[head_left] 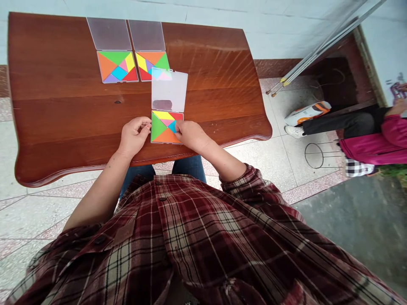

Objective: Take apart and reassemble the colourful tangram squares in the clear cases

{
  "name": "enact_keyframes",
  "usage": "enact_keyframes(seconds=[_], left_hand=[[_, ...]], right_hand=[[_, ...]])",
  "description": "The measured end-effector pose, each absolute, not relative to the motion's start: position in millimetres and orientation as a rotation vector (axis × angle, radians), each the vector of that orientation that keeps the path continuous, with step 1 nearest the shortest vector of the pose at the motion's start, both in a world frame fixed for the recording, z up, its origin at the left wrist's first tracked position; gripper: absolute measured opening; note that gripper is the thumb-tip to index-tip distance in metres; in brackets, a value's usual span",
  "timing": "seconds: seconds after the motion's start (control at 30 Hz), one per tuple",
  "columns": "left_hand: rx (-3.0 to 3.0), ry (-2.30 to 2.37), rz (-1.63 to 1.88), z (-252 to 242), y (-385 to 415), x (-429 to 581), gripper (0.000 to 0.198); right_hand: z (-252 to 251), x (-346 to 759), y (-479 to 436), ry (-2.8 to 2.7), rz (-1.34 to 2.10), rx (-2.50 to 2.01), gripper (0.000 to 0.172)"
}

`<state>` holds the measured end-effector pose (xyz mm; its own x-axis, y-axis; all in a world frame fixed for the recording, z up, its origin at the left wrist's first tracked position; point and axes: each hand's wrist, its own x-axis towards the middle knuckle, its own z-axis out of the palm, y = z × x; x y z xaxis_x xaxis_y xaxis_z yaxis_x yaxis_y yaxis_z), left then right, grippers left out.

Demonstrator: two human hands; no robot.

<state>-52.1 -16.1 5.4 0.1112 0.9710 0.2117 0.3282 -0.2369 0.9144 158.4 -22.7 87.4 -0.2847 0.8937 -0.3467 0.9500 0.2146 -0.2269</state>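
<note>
Plastic tangram (162,127), between left hand (134,136), right hand (191,135)

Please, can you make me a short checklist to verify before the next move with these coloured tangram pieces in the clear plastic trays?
1. Left hand touches the left edge of the nearest clear plastic square tray: ok.
2. Right hand is on the small blue triangular piece: ok.
3. All coloured tangram pieces in the nearest tray lie flat: cannot tell, the right hand covers part.
4. The nearest tray's open clear lid is free of the middle tray: not ok, it overlaps that tray's corner.
5. The left clear tray is filled with coloured pieces: ok.
6. The nearest tray is on the reddish-brown wooden table: ok.
</note>
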Motion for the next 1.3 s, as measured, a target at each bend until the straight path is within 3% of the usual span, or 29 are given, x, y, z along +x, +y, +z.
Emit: enact_keyframes(seconds=[0.23, 0.4, 0.63, 0.97, 1.3], left_hand=[[1.674, 1.281, 1.147, 3, -17, -52, 0.014], [1.662, 1.29, 1.122, 7, -18, -52, 0.013], [1.668, 1.306, 1.11, 9, -18, -51, 0.017], [1.687, 1.299, 1.135, 4, -17, -53, 0.018], [1.658, 1.299, 1.15, 4, -17, -54, 0.021]], right_hand=[[79, 173, -16, 2.449, -0.829, 1.895, 0.01], [82, 199, -6, 2.527, -0.869, 2.072, 0.015], [75, 198, -15, 2.559, -0.984, 1.782, 0.017], [71, 199, -17, 2.569, -0.922, 1.777, 0.017], [67, 188, -43, 2.47, -0.598, 1.842, 0.03]])
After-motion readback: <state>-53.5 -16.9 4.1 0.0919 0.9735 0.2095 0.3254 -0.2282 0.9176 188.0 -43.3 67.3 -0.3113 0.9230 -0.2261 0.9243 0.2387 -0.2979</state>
